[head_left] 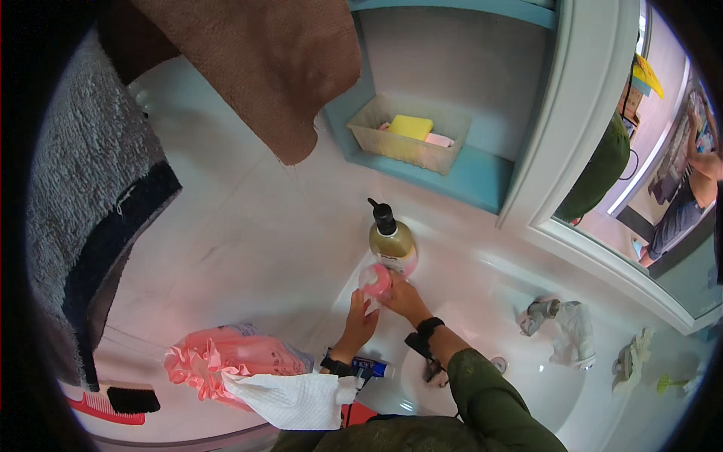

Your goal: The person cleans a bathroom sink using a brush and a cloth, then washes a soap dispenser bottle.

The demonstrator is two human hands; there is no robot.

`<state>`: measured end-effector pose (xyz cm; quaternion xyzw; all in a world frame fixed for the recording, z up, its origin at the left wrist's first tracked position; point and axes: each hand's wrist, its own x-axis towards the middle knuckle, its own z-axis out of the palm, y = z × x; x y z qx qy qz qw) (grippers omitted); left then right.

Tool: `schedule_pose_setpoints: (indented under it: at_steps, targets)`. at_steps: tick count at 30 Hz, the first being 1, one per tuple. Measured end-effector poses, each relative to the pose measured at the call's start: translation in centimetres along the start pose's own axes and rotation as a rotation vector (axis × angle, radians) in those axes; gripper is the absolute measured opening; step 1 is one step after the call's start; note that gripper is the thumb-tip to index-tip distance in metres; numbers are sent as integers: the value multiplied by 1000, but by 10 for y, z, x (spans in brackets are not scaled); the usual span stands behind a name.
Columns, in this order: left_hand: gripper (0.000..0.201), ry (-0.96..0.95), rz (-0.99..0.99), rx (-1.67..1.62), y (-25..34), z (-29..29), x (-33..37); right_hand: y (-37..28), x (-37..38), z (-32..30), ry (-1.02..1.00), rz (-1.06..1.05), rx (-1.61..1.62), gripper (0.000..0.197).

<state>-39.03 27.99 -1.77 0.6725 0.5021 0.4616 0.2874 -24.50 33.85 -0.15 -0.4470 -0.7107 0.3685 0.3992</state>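
Observation:
A round pink container point(375, 279) with a paler patch on top is at the corner of the sink ledge. My right hand point(407, 303) has its fingers closed around the container's right side. Just below it, my left hand point(358, 325) has its thumb and fingers apart, fingertips close to the container's lower edge; whether they touch it I cannot tell. Directly behind stands a pump bottle point(392, 242) of yellowish liquid with a black pump head. A dark blue box point(369, 367) lies beside my left wrist.
The white basin point(538, 399) with its tap point(539, 315) is at right. A pink package point(241, 354) with white tissue point(294, 399) lies at lower left, near a red comb point(113, 410) and black brush point(134, 400). Towels hang upper left. A shelf bin point(365, 138) holds a yellow block.

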Motion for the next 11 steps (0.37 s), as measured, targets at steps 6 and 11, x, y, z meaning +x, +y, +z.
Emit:
schedule_pose_setpoints:
  at_steps: [6, 11]
  targets:
    - [50, -120, -116, 92, 9, -20, -29, 18, -16, 7, 169, -29, 121, 59]
    - [45, -502, -348, 330, 1, -80, -87, 19, -82, 28, -340, 260, -34, 58]
